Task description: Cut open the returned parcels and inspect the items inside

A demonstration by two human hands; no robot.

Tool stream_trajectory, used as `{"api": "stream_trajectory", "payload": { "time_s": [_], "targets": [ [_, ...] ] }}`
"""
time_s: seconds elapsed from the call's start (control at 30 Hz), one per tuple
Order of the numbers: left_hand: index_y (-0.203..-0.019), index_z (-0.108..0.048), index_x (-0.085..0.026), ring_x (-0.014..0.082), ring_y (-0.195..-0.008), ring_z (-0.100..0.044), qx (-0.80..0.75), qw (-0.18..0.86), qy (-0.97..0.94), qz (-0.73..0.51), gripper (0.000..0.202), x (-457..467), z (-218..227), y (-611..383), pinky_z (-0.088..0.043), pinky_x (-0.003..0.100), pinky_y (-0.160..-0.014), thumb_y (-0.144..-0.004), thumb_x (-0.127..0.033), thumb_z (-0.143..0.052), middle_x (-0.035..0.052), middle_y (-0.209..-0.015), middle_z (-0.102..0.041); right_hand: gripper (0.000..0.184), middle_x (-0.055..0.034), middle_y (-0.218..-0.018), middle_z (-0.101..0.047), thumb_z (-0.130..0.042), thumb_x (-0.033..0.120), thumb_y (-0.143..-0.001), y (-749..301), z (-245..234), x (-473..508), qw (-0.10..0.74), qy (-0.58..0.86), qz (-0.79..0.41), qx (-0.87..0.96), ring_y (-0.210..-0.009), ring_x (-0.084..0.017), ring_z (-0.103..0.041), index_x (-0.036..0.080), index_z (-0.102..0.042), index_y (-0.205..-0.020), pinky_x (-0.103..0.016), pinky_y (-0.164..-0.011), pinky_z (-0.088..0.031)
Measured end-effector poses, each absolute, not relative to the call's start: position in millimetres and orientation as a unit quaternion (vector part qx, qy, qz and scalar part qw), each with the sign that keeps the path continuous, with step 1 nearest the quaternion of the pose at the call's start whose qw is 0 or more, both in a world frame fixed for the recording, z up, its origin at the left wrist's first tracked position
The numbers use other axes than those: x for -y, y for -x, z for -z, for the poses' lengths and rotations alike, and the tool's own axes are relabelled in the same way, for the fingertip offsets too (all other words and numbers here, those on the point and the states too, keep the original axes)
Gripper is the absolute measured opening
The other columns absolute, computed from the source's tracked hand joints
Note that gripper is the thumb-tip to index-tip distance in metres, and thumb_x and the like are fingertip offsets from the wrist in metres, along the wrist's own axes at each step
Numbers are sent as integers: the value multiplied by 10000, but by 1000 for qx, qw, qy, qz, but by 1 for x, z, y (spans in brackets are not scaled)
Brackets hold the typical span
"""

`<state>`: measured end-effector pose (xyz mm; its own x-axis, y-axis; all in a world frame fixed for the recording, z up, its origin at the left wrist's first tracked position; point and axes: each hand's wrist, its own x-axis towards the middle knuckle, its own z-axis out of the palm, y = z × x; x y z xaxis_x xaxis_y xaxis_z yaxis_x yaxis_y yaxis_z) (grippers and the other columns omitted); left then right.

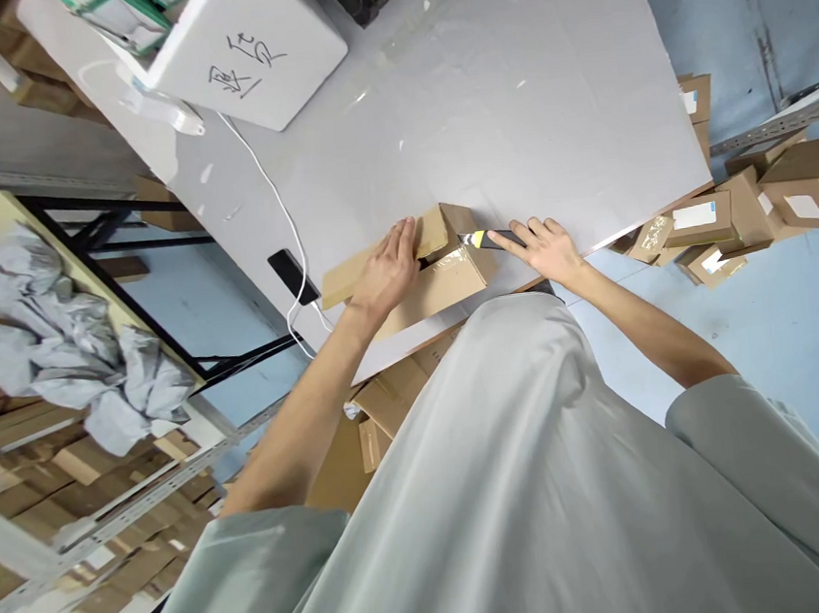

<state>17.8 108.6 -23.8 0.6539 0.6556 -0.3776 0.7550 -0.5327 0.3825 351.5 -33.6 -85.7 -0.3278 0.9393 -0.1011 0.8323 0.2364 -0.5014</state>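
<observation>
A long brown cardboard box lies at the near edge of the grey table. My left hand rests flat on top of the box, fingers stretched toward its raised end flap. My right hand is closed around a black and yellow utility knife, whose tip sits at the taped end of the box.
A white foam box with handwriting stands at the table's far left, a white cable runs from there to a black phone. Small cardboard boxes lie piled on the blue floor at right. Shelves with cartons and grey cloth stand at left.
</observation>
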Motion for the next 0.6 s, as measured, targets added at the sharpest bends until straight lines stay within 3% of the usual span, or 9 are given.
{"api": "stream_trajectory", "payload": {
  "time_s": [0.13, 0.27, 0.43, 0.5, 0.6],
  "targets": [
    [-1848, -301, -74, 410, -1724, -479, -418, 264, -864, 97, 859, -111, 21, -15, -449, 643, -1398, -1063, -350, -515, 271, -1835, -479, 780, -132, -1542, -757, -540, 135, -1110, -353, 87, 35, 128, 574, -244, 771, -1231, -331, -657, 386, -426, -1840, -505, -1034, -559],
    [-1837, -325, -85, 427, -1650, -571, -433, 254, -860, 95, 858, -112, 15, -18, -496, 613, -1362, -1119, -529, -477, 286, -1794, -528, 687, -108, -1439, -798, -546, 129, -1102, -357, 76, 47, 165, 602, -293, 724, -1198, -294, -690, 359, -585, -1749, -423, -996, -601],
    [-1821, -359, -153, 428, -1684, -523, -427, 246, -868, 60, 923, -106, 3, -31, -505, 617, -1348, -1131, -759, -450, 272, -1824, -488, 420, -94, -1253, -820, -655, 347, -1096, -359, 62, 72, 300, 644, -429, 558, -1083, -269, -789, 261, -813, -1475, -388, -986, -651],
    [-1783, -411, -176, 425, -1698, -498, -416, 242, -876, 35, 866, -99, 4, -36, -509, 625, -1335, -1132, -742, -487, 266, -1829, -481, 371, -89, -1174, -839, -730, 452, -1054, -354, 59, 80, 326, 648, -476, 498, -1031, -282, -806, 243, -861, -1331, -404, -966, -666],
    [-1583, -613, -217, 405, -1615, -577, -393, 237, -888, 10, 555, -85, 13, -41, -515, 632, -1298, -1171, -571, -504, 243, -1712, -613, 432, -73, -1140, -865, -778, 550, -1008, -343, 56, 88, 341, 659, -519, 424, -987, -284, -820, 238, -850, -1299, -396, -902, -677]
  ]
}}
